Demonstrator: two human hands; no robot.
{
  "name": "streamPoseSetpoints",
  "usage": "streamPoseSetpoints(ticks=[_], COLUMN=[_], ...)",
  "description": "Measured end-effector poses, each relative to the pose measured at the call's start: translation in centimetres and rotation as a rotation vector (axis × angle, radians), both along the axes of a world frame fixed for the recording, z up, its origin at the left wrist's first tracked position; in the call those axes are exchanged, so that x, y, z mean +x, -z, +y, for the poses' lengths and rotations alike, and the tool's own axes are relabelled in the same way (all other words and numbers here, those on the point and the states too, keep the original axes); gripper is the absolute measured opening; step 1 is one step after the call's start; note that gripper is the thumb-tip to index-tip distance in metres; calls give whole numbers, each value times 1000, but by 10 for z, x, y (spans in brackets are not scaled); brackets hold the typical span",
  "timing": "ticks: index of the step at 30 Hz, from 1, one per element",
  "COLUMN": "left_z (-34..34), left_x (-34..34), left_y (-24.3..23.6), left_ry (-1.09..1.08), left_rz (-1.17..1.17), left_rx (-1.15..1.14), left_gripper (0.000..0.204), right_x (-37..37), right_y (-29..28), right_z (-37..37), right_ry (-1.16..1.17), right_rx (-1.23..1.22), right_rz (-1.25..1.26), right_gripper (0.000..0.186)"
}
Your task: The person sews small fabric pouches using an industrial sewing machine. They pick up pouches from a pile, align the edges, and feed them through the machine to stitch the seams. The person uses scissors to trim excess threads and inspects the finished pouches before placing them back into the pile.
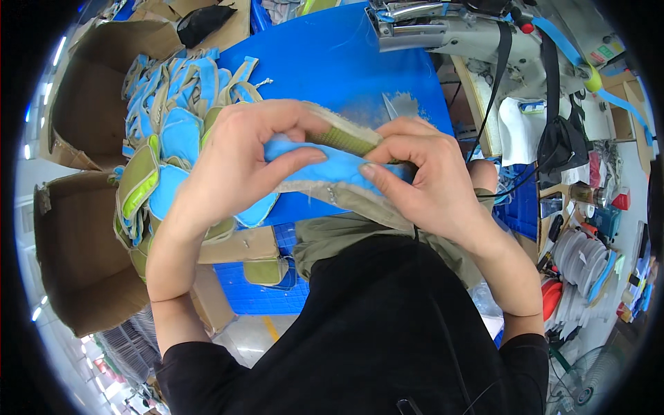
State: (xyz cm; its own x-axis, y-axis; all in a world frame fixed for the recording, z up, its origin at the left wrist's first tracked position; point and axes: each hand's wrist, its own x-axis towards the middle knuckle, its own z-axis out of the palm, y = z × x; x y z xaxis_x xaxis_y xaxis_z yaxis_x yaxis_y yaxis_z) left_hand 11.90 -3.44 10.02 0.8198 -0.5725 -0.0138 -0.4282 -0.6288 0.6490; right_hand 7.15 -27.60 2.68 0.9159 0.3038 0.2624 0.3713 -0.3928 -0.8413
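Note:
In front of my body I hold a sewn fabric piece (333,168), blue on one face, with olive-green mesh and beige edging. My left hand (249,152) is closed on its left part, thumb pressed on the blue cloth. The right hand (432,176) pinches the other end, its thumb also on the blue face and its fingers on the far edge. The piece is bent lengthwise between both hands. To the left, beside my left forearm, lies a heap of similar blue and green fabric pieces (181,135) with beige-edged straps.
A blue table (311,55) spreads ahead, with small scissors-like blades (389,106) on it. The sewing machine (449,31) stands at far right. Two cardboard boxes (76,249) stand open at left. Tape rolls (581,256) are stacked on the right. A black pouch (564,145) hangs nearby.

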Motion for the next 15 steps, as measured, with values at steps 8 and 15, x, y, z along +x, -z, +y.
streamPoseSetpoints(ticks=[8,15], left_z=[-6,-7], left_x=[5,12], left_y=[-13,-17], left_ry=[161,191], left_rz=[-233,-108], left_rx=[108,95], left_gripper=[16,12], right_x=[1,0], right_y=[-1,-2], right_z=[0,-3], right_ry=[18,34], right_rx=[18,22], right_rz=[-88,-79], right_gripper=[7,7])
